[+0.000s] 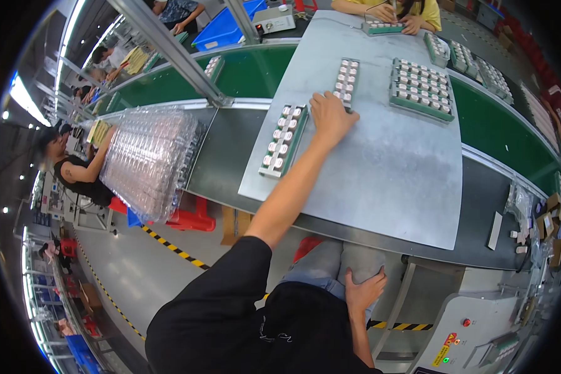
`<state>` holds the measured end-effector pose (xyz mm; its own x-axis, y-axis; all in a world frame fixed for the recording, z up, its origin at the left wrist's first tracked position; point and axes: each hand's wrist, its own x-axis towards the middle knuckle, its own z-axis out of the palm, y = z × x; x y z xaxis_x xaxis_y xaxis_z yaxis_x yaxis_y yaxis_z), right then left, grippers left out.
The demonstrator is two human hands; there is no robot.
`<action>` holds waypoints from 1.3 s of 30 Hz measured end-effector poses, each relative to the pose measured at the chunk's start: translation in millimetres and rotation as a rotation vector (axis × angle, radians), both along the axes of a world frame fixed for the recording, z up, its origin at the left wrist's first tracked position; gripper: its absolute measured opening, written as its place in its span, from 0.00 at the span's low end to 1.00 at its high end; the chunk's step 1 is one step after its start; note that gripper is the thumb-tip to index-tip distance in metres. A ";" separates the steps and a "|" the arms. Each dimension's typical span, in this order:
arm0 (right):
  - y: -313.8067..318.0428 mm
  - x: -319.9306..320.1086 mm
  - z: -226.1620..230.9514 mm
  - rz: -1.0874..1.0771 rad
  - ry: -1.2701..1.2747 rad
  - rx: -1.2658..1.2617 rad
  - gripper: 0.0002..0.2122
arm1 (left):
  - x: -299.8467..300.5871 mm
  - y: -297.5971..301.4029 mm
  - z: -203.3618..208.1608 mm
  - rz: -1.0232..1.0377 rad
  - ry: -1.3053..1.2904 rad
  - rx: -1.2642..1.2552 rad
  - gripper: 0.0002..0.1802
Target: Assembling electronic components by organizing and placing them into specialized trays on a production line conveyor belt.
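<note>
My left hand (331,118) reaches across the metal tabletop, its fingers and thumb closed around the near end of a narrow green tray (357,78). Small white-topped parts stand in rows in this tray. Left of that hand lies a similar narrow tray (295,138), also filled with white-topped parts and set at a slant. A wider green tray (419,113) with several rows of the same parts sits to the right. My right hand (363,290) rests on my thigh below the table edge, fingers spread and nothing visible in it.
The grey metal sheet (386,168) spans two green conveyor belts (255,71). Stacked clear plastic trays (149,156) stand at the left, near a metal post (174,50). Across the table a person in a yellow top (430,14) handles another tray. A control panel (474,318) is at lower right.
</note>
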<state>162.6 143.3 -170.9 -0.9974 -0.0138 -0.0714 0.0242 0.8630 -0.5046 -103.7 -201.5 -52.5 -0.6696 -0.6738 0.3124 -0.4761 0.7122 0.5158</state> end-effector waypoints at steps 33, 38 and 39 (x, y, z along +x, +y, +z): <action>-4.6 -3.1 -4.5 0.075 0.027 -0.012 0.49 | 207.1 97.9 66.8 -0.420 0.700 0.428 0.17; 39.5 -29.0 -14.6 0.384 -0.221 -0.031 0.54 | 209.6 134.3 227.4 -1.448 1.050 1.121 0.10; 69.4 -52.1 -20.5 0.639 -0.216 -0.074 0.56 | 210.8 146.7 250.2 -1.628 1.075 1.216 0.09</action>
